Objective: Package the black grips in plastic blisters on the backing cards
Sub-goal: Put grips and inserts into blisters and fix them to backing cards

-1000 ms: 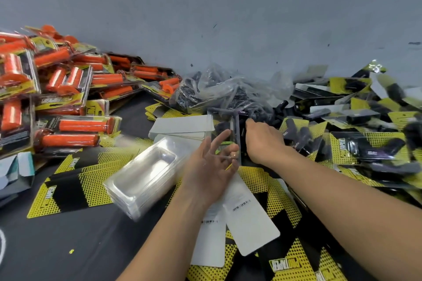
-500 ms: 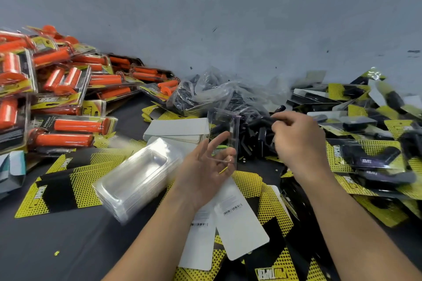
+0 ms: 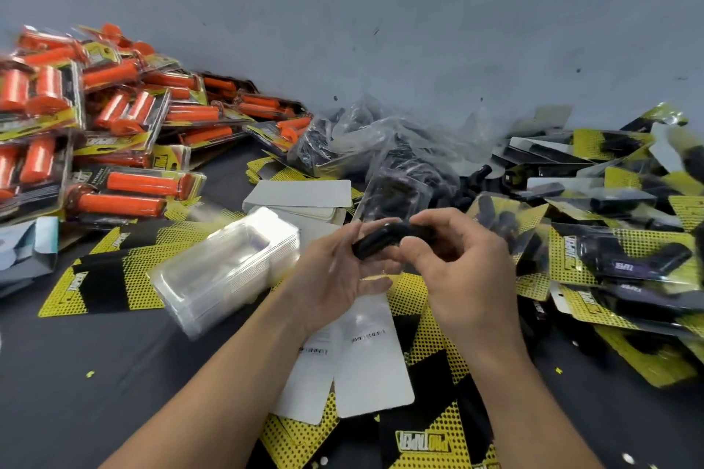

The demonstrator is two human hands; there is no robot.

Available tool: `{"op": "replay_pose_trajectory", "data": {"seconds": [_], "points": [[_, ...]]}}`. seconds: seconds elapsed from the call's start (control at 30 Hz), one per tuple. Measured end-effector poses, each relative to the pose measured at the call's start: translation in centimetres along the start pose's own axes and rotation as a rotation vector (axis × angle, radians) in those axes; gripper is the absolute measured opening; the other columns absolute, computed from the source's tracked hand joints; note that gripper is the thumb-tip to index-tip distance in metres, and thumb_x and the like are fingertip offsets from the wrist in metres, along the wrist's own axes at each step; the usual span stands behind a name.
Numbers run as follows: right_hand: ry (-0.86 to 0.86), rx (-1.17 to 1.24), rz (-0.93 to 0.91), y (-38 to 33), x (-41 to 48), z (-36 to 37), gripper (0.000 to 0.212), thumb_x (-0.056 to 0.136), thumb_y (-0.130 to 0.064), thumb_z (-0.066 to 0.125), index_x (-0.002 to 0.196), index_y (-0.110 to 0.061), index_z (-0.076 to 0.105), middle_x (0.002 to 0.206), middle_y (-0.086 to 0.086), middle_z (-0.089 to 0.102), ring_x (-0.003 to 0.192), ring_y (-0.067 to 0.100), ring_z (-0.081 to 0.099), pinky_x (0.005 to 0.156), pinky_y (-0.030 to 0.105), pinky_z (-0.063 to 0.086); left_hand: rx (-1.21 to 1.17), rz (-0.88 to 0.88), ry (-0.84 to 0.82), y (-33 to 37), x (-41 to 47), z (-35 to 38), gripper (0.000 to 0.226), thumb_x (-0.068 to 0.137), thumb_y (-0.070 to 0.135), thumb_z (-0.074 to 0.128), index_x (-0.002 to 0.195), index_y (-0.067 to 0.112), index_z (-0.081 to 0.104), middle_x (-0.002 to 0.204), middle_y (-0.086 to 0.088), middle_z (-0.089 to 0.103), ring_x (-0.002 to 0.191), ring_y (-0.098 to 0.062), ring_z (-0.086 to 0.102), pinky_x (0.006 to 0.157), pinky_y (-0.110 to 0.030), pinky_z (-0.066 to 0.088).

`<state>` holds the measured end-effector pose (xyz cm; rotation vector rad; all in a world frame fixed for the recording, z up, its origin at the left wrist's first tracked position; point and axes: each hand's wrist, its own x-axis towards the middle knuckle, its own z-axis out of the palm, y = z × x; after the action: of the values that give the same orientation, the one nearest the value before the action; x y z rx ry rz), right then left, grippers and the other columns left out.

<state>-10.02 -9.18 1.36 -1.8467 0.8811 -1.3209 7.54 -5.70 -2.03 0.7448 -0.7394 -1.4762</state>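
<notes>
- Half a second before, the right hand [image 3: 457,266] was off at the loose pile. It had since come across to meet the left hand [image 3: 343,270] above the counter [image 3: 114,392].
- The black grip [image 3: 384,240] lay crosswise between them, a short, dark, blurred tube.
- Right fingers pinched its right end and left fingers curled round its left end.
- A clear blister [image 3: 396,194] rose just behind.

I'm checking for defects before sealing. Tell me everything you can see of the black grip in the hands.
The grip is a short black tube, matte and rubber-like; blur hides any pattern. It lies near level, left end lower, above the cards. The right hand pinches its right part; its left end rests against the fingers of the left hand, in front of the clear blister that hand holds.
</notes>
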Motion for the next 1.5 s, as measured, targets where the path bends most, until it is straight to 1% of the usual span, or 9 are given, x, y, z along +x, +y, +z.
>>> {"op": "replay_pose_trajectory", "data": {"seconds": [0.17, 0.33, 0.47, 0.67, 0.8, 0.93, 1.13, 1.4, 1.5], "points": [[0.019, -0.128, -0.044, 0.0, -0.2, -0.1, 0.025, 0.088, -0.023, 0.08, 0.112, -0.03, 0.078, 0.099, -0.02, 0.073, 0.094, -0.002, 0.069, 0.079, 0.014, 0.057, 0.113, -0.057, -0.086, 0.3, 0.0, -0.1, 0.037, 0.101, 0.032, 0.055, 0.126, 0.011, 0.072, 0.114, -0.019, 0.072, 0.097, -0.03, 0.073, 0.077, -0.041, 0.061], [0.025, -0.274, -0.127, -0.5, -0.3, 0.9, 0.023, 0.087, -0.016, 0.078, 0.107, -0.028, 0.078, 0.102, -0.016, 0.073, 0.098, 0.007, 0.067, 0.09, 0.037, 0.058, 0.123, -0.046, -0.141, -0.3, -0.3, 0.9, 0.05, 0.095, 0.058, 0.06, 0.128, 0.023, 0.073, 0.122, -0.008, 0.073, 0.106, -0.027, 0.073, 0.081, -0.047, 0.064], [0.086, -0.389, -0.232, -0.4, -0.6, 1.7, 0.024, 0.083, -0.007, 0.082, 0.099, -0.025, 0.08, 0.11, -0.009, 0.076, 0.1, 0.014, 0.066, 0.09, 0.039, 0.058, 0.165, 0.01, -0.126, -1.1, -0.2, 1.5, 0.048, 0.083, 0.006, 0.065, 0.129, 0.019, 0.07, 0.11, -0.009, 0.073, 0.092, -0.021, 0.074, 0.067, -0.04, 0.065], [0.228, -0.39, -0.247, -1.6, -3.0, 2.4, 0.047, 0.091, -0.01, 0.073, 0.135, -0.025, 0.062, 0.089, -0.006, 0.062, 0.082, 0.009, 0.056, 0.079, 0.025, 0.051, 0.023, 0.2, 0.208, 0.0, 0.5, 0.7, 0.045, 0.095, -0.008, 0.046, 0.132, 0.012, 0.062, 0.109, -0.02, 0.076, 0.093, -0.028, 0.077, 0.062, -0.037, 0.063], [-0.27, -0.738, -0.188, -3.7, -4.2, 2.9, 0.015, 0.091, -0.047, 0.065, 0.101, -0.036, 0.063, 0.083, -0.01, 0.066, 0.076, 0.016, 0.054, 0.075, 0.035, 0.045, -0.117, 0.285, 0.311, 1.2, 0.2, -0.5, 0.04, 0.095, -0.01, 0.045, 0.131, 0.007, 0.056, 0.106, -0.023, 0.075, 0.091, -0.029, 0.076, 0.071, -0.041, 0.066], [-0.82, -0.797, 0.005, -3.7, -4.1, 2.8, 0.078, 0.07, -0.069, 0.071, 0.14, -0.042, 0.049, 0.128, -0.014, 0.053, 0.114, 0.012, 0.038, 0.099, 0.035, 0.028, -0.008, 0.26, 0.35, 0.7, 0.2, -0.3, 0.042, 0.095, -0.011, 0.047, 0.129, 0.012, 0.059, 0.101, -0.017, 0.078, 0.089, -0.026, 0.078, 0.061, -0.035, 0.063], [-1.062, -0.828, -0.019, -3.3, -3.4, 1.3, 0.132, 0.056, -0.06, 0.091, 0.161, -0.04, 0.015, 0.167, -0.018, 0.016, 0.152, 0.013, 0.012, 0.121, 0.035, 0.019, -0.019, 0.258, 0.418, 0.9, 0.5, -0.6, 0.045, 0.094, -0.012, 0.05, 0.133, 0.01, 0.059, 0.101, -0.018, 0.077, 0.094, -0.029, 0.077, 0.057, -0.034, 0.062], [-1.094, -0.422, 0.213, -3.8, -1.8, -1.7, 0.051, 0.079, -0.03, 0.084, 0.128, -0.036, 0.07, 0.127, -0.02, 0.07, 0.114, -0.007, 0.064, 0.101, 0.024, 0.052, 0.025, 0.237, 0.402, 0.5, 0.7, -0.7, 0.046, 0.093, -0.011, 0.05, 0.133, 0.011, 0.058, 0.105, -0.021, 0.076, 0.086, -0.029, 0.077, 0.058, -0.035, 0.062], [-0.79, -0.128, 0.186, -3.8, -0.9, -1.9, 0.017, 0.093, -0.015, 0.072, 0.096, -0.028, 0.082, 0.09, -0.003, 0.079, 0.087, 0.017, 0.072, 0.087, 0.042, 0.06, 0.071, 0.233, 0.375, 0.4, 0.6, -0.7, 0.047, 0.091, -0.008, 0.053, 0.133, 0.013, 0.06, 0.106, -0.018, 0.076, 0.097, -0.031, 0.076, 0.072, -0.044, 0.063]]}}
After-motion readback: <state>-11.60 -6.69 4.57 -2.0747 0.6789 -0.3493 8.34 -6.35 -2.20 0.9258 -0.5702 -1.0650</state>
